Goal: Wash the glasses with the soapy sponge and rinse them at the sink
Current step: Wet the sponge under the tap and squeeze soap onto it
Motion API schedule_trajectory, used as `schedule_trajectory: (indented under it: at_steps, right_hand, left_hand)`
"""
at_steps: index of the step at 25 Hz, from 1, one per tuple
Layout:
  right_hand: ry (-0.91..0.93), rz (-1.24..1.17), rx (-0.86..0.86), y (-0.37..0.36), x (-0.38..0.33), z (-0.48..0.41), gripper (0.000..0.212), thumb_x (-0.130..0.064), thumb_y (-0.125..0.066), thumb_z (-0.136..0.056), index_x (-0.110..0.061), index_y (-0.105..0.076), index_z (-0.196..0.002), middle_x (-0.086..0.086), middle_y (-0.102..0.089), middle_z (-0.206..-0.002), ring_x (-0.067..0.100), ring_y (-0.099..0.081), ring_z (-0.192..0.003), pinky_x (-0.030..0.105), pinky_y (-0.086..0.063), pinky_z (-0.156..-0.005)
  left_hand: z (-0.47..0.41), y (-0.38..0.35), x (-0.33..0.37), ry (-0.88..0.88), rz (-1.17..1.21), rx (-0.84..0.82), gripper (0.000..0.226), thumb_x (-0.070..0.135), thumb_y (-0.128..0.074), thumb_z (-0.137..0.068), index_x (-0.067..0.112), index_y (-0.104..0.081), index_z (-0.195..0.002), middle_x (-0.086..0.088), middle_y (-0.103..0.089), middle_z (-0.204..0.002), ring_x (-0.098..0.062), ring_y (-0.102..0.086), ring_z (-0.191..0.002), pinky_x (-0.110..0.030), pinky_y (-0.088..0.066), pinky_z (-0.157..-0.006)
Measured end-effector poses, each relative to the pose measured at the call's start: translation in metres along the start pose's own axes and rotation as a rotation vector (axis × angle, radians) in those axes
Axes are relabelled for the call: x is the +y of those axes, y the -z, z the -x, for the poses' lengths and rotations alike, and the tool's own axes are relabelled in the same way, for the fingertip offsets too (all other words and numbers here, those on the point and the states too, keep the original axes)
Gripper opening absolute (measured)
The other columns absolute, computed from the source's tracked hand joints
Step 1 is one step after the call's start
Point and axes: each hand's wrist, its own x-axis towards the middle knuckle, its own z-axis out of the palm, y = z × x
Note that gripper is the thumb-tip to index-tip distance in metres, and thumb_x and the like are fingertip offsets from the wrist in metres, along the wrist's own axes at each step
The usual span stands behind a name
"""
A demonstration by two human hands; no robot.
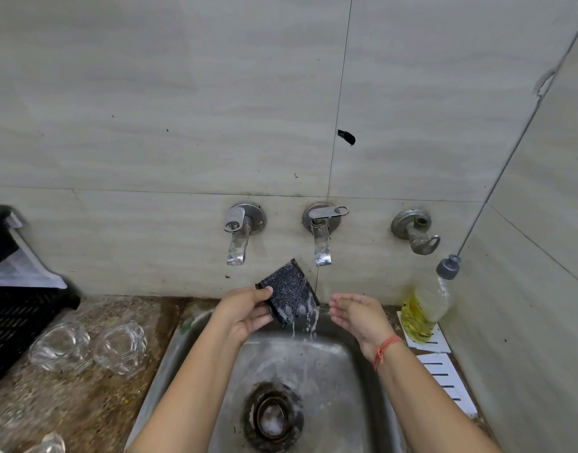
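Note:
My left hand (245,310) grips a dark, foamy sponge (289,291) by its left edge and holds it under the stream from the middle tap (322,238). Water and suds run off the sponge into the steel sink (196,328). My right hand (356,313) hovers just right of the stream with its palm turned inward, fingers relaxed, holding nothing. Two clear glasses (60,346) (120,348) lie on the stone counter left of the sink. Part of another glass (49,444) shows at the bottom left edge.
A black crate (16,308) stands at the far left on the counter. A bottle of yellow liquid (426,308) stands right of the sink on white cards (441,371). Two more wall taps (238,233) (415,232) flank the running one. The drain (272,416) sits mid-basin.

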Motion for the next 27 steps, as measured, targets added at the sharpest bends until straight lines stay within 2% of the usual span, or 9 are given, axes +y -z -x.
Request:
schedule_trajectory:
  at_steps: [6, 11, 13, 14, 16, 18, 20, 24, 27]
  right_hand:
    - [-0.001, 0.003, 0.039, 0.014, 0.005, -0.001, 0.014, 0.003, -0.053, -0.092, 0.001, -0.066, -0.094, 0.011, -0.067, -0.083, 0.016, -0.061, -0.071, 0.023, -0.054, -0.068]
    - [-0.011, 0.008, 0.054, 0.015, 0.009, -0.002, 0.017, 0.005, -0.052, -0.091, -0.002, -0.068, -0.088, 0.010, -0.067, -0.078, 0.014, -0.060, -0.067, 0.022, -0.053, -0.064]
    - [-0.011, 0.011, 0.052, 0.014, 0.009, -0.001, 0.018, 0.005, -0.051, -0.092, -0.002, -0.067, -0.088, 0.010, -0.066, -0.078, 0.015, -0.060, -0.068, 0.023, -0.052, -0.065]
    - [-0.010, 0.011, 0.050, 0.013, 0.008, 0.000, 0.018, 0.005, -0.051, -0.092, -0.001, -0.067, -0.087, 0.010, -0.065, -0.078, 0.015, -0.059, -0.068, 0.023, -0.052, -0.067]
    - [-0.010, 0.009, 0.040, 0.009, 0.008, 0.002, 0.018, 0.005, -0.050, -0.092, -0.001, -0.066, -0.087, 0.010, -0.064, -0.077, 0.015, -0.058, -0.068, 0.024, -0.051, -0.069]
    - [-0.013, 0.015, 0.027, 0.005, 0.008, 0.003, 0.020, 0.005, -0.049, -0.092, -0.003, -0.065, -0.083, 0.009, -0.063, -0.077, 0.015, -0.058, -0.067, 0.022, -0.051, -0.066]
    - [-0.022, 0.031, 0.014, 0.002, 0.010, 0.003, 0.020, 0.005, -0.050, -0.093, -0.004, -0.065, -0.083, 0.009, -0.064, -0.077, 0.014, -0.058, -0.066, 0.020, -0.052, -0.062]
    - [-0.030, 0.052, -0.005, -0.002, 0.011, 0.004, 0.020, 0.005, -0.050, -0.093, -0.004, -0.065, -0.084, 0.009, -0.064, -0.078, 0.014, -0.058, -0.066, 0.018, -0.052, -0.060]
    - [-0.022, 0.064, 0.006, 0.003, 0.010, 0.005, 0.021, 0.005, -0.050, -0.092, -0.004, -0.066, -0.084, 0.009, -0.065, -0.079, 0.014, -0.059, -0.067, 0.019, -0.053, -0.061]
  left_hand:
    - [-0.005, -0.028, -0.005, 0.049, 0.100, 0.025, 0.012, 0.001, -0.056, -0.092, 0.006, -0.054, -0.081, -0.008, -0.069, -0.064, -0.014, -0.066, -0.046, -0.026, -0.055, -0.043]
    - [-0.001, -0.032, -0.012, 0.058, 0.229, 0.058, 0.015, -0.004, -0.052, -0.093, 0.005, -0.053, -0.081, -0.012, -0.067, -0.070, -0.021, -0.066, -0.060, -0.040, -0.052, -0.080]
    - [0.001, -0.025, -0.014, 0.073, 0.272, 0.071, 0.014, -0.003, -0.052, -0.093, 0.004, -0.053, -0.081, -0.011, -0.068, -0.060, -0.018, -0.066, -0.048, -0.041, -0.054, -0.082]
    - [0.001, -0.020, -0.015, 0.081, 0.290, 0.079, 0.013, -0.003, -0.052, -0.093, 0.004, -0.053, -0.082, -0.012, -0.070, -0.067, -0.018, -0.067, -0.050, -0.039, -0.055, -0.082]
    - [0.002, -0.010, -0.018, 0.092, 0.336, 0.105, 0.012, -0.002, -0.053, -0.094, 0.004, -0.054, -0.084, -0.016, -0.067, -0.098, -0.025, -0.070, -0.081, -0.041, -0.050, -0.090]
    - [0.003, -0.004, -0.020, 0.109, 0.419, 0.130, 0.011, -0.001, -0.053, -0.094, 0.003, -0.053, -0.084, -0.020, -0.059, -0.119, -0.031, -0.059, -0.115, -0.043, -0.044, -0.097]
    - [0.006, -0.003, -0.021, 0.123, 0.508, 0.124, 0.010, -0.001, -0.052, -0.094, 0.001, -0.053, -0.085, -0.022, -0.059, -0.121, -0.033, -0.053, -0.124, -0.044, -0.041, -0.100]
    - [0.008, -0.014, -0.020, 0.121, 0.604, 0.096, 0.009, -0.003, -0.051, -0.094, -0.001, -0.052, -0.085, -0.021, -0.061, -0.104, -0.033, -0.053, -0.123, -0.044, -0.040, -0.103]
    - [0.010, -0.032, -0.019, 0.096, 0.494, 0.086, 0.004, -0.002, -0.051, -0.094, -0.002, -0.056, -0.094, -0.017, -0.061, -0.098, -0.029, -0.061, -0.099, -0.044, -0.044, -0.096]
